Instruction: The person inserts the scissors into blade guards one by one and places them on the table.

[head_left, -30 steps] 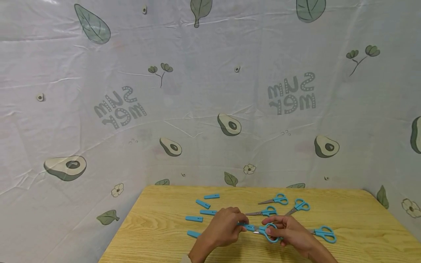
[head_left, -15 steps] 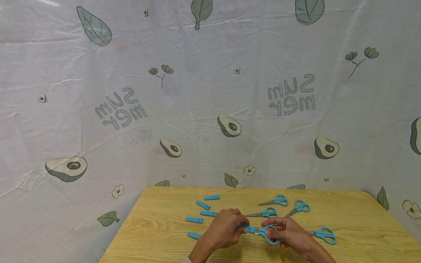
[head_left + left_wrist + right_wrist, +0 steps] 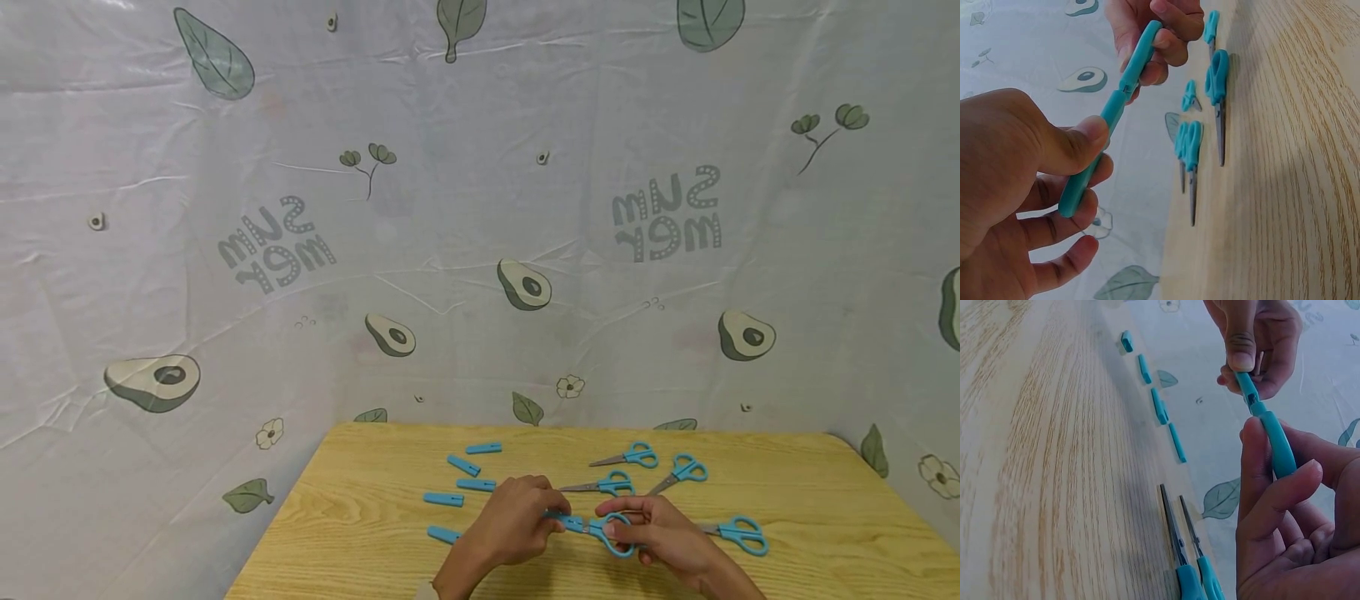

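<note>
Above the table, my left hand (image 3: 513,521) pinches a light-blue scissor cap (image 3: 572,522) between thumb and fingers. My right hand (image 3: 660,533) grips the blue handle of a pair of scissors (image 3: 597,528). The scissors' blades are inside the cap, and only a short bit of metal shows between cap and handle. In the left wrist view the cap (image 3: 1110,115) and the handle (image 3: 1141,56) lie nearly in one line. From the right wrist view, my right fingers and thumb hold the handle (image 3: 1280,447) at its sides.
Several loose blue caps (image 3: 443,499) lie on the left of the wooden table (image 3: 337,533). On the right are several uncapped scissors (image 3: 741,535), their metal blades pointing mostly left. A pale patterned sheet (image 3: 450,208) hangs behind the table.
The cap and scissors have come closer together. A longer stretch of blade showed between them one second ago. Both hands stay in nearly the same place.
</note>
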The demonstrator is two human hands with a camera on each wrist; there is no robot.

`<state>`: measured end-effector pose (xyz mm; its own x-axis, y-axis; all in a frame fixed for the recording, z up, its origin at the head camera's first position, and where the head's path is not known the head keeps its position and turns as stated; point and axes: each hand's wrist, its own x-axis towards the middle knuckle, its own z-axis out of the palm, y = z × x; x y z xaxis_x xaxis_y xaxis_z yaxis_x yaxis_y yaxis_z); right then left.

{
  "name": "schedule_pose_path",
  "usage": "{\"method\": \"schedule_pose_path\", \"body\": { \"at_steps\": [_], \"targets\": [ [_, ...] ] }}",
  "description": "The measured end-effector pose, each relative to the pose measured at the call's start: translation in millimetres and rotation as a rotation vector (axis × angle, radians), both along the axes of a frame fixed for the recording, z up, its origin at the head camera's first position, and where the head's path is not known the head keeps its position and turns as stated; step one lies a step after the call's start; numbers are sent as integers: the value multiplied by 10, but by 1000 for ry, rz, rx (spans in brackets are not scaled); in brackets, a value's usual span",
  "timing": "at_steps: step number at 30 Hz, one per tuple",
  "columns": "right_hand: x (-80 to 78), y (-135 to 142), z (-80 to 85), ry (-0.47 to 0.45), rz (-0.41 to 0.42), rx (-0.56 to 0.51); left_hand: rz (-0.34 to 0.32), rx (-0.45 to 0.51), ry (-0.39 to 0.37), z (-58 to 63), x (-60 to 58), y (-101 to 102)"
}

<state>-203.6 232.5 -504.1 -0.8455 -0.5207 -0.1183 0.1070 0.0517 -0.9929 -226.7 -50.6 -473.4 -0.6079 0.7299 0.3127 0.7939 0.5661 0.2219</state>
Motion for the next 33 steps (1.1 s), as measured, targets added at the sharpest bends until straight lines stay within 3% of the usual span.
{"method": "schedule_pose_path", "body": {
  "at_steps": [13, 28, 33],
  "targets": [
    [-13, -16, -64, -16, -24, 15, -7, 1, 17, -20, -7, 30],
    [-11, -40, -57, -13, -5, 6, -28, 3, 40, -56, 14, 71],
    [-13, -56, -75, -24, 13, -8, -30, 10, 16, -61, 22, 67]
  ]
}}
